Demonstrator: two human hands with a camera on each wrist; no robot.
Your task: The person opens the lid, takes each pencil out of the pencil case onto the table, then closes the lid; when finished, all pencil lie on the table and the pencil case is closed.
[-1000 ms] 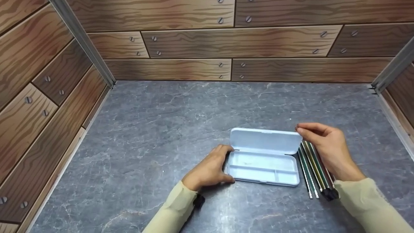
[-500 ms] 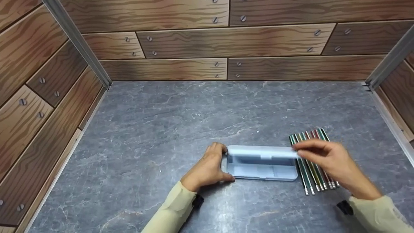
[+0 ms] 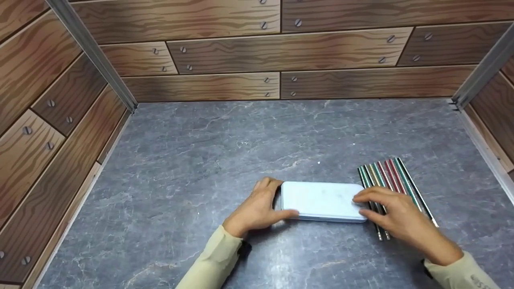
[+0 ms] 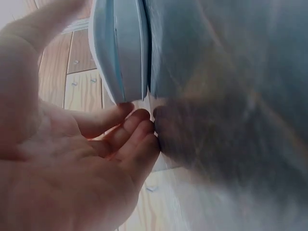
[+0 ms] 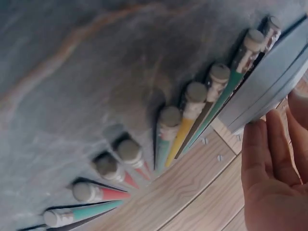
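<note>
A pale blue pencil case (image 3: 321, 198) lies on the table with its lid down. My left hand (image 3: 261, 206) holds its left end, the thumb over the front edge and the fingers at the back corner. In the left wrist view, the end of the case (image 4: 129, 48) shows a thin seam under the lid. At the other end, my right hand (image 3: 395, 214) touches the lid with its fingertips, thumb near the front right corner. Several pencils (image 3: 398, 176) lie side by side under and beyond the right hand. Their eraser ends (image 5: 196, 92) show in the right wrist view.
The grey marbled tabletop (image 3: 192, 160) spreads around the case. Wood-patterned walls (image 3: 225, 86) enclose the back and both sides, with metal strips (image 3: 96, 56) at the corners.
The lid has swung from upright down onto the case, with the right hand moving it toward the front. The left hand has stayed at the left end, its thumb now higher on the edge.
</note>
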